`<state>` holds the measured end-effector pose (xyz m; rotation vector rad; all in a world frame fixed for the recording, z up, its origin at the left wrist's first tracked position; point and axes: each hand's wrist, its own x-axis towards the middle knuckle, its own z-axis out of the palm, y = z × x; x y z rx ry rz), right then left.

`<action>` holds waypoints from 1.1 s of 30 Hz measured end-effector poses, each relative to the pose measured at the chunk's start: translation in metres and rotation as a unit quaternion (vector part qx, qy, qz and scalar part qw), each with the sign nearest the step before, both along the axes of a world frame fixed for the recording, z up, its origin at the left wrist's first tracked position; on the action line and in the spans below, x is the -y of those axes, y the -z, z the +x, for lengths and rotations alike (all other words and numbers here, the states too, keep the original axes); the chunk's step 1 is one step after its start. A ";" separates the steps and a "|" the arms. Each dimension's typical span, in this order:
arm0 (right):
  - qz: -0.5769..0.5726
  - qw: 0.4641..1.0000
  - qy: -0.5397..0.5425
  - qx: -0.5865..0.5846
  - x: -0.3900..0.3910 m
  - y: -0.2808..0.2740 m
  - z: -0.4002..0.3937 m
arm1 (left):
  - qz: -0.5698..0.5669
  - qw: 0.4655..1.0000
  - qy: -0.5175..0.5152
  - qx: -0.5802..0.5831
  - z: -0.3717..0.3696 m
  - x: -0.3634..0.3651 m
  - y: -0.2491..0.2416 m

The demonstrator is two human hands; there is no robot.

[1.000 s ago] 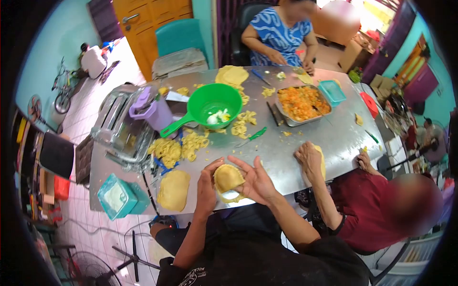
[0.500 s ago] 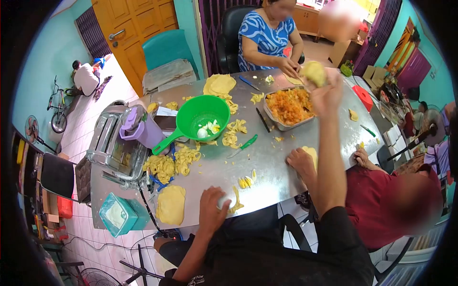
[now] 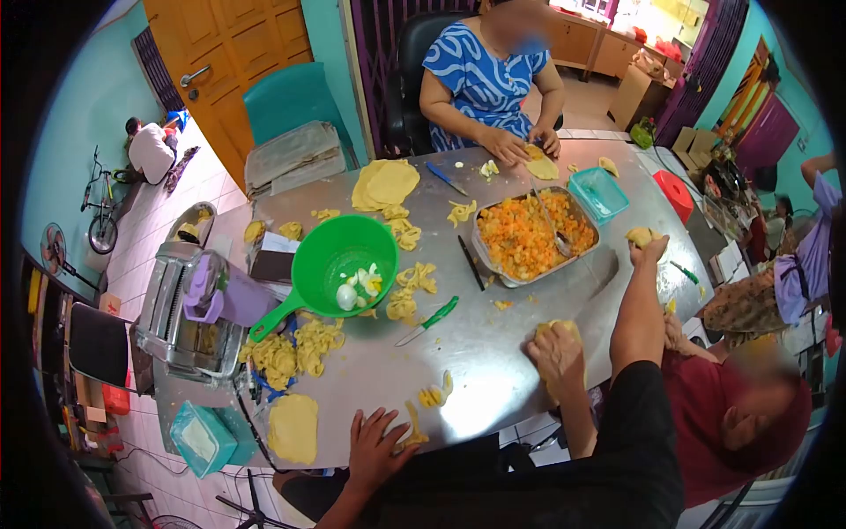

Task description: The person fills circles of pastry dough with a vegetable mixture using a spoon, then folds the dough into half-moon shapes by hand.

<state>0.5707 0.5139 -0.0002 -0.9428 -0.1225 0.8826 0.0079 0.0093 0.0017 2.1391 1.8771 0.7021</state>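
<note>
Landmark: tray [image 3: 557, 264], filled with orange filling [image 3: 529, 225], a spoon [image 3: 561, 242] laid in it; all places are taken from it.

Pastry [image 3: 641, 235], one, pale yellow: found on the right of the tray, near the far end of the bench [image 3: 493, 353]. It is met by the fingertips of the right grip [image 3: 651, 250], with the arm stretched out at full reach.

Right grip: fingers closed on the near side of the pastry, which lies directly ahead of them. The long axis appears to run crosswise to the forearm, though it is partly covered. The right is by far the nearer of the two.

Left grip [image 3: 377, 448]: set well apart, nearer than the tray and to its left, fingers spread loosely beside a dough strip [image 3: 412, 427]. Whether anything is grasped beneath the palm cannot be told; something pale is glimpsed between the fingers.

Also listed: egg wedges [image 3: 432, 396] and knife [image 3: 428, 323], both left of the tray and nearer; strainer [image 3: 319, 240], farther left. Dough under a red-sleeved person's hand [image 3: 557, 351] is placed nearer than the tray.

Obscured: the pastry's underside; whether its weight is borne by the bench cannot be made out.
</note>
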 end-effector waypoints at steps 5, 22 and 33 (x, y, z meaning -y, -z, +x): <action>-0.054 0.997 -0.047 -0.013 -0.016 0.007 -0.014 | 0.005 1.000 -0.019 -0.014 0.003 0.000 -0.004; 0.200 0.720 -0.169 0.642 0.050 -0.193 -0.257 | 0.053 0.983 -0.111 0.133 0.006 -0.001 0.008; 0.188 0.249 -0.843 0.439 0.314 -0.101 -0.497 | 0.176 0.814 -0.227 0.505 -0.027 -0.023 -0.014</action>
